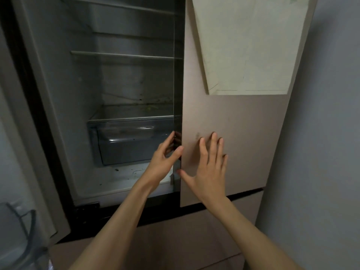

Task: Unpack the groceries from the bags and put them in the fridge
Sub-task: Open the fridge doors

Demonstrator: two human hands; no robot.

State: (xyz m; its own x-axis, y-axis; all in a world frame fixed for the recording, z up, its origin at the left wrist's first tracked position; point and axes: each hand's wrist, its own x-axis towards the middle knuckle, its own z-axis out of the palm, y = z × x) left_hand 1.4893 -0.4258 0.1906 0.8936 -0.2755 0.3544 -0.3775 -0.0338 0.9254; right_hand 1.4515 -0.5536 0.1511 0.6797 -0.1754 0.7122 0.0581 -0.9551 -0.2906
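The fridge stands in front of me with its left door [39, 133] swung wide and its right door [233, 123] nearly closed. My left hand [165, 154] curls its fingers around the inner edge of the right door. My right hand [208, 166] lies flat on that door's pinkish front, fingers spread. Inside I see bare shelves [124, 55] and a clear crisper drawer [132, 141]. No groceries or bags show clearly in view.
A pale sheet of paper [247, 45] hangs on the right door's upper part. A lower freezer drawer front [194, 230] runs below the doors. A grey wall [321, 152] stands close on the right. A translucent container with a dark handle [19, 230] sits at the lower left.
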